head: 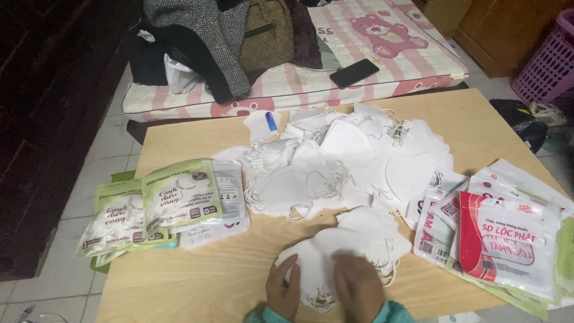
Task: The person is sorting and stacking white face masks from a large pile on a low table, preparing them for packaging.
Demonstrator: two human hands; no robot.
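Hands (326, 290) on white masks (347, 248), filled packets (152, 206) beside

White masks (353, 155) heap on a pale wooden table (197, 281), green-white packets (155, 206) left, red-white packets (508, 239) right.

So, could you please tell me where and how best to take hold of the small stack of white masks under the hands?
Probably by the near edge of the stack of white masks, coming from the person's side. It lies flat on the wooden table, the left hand and right hand already rest there, and loose ear loops trail on its far right.
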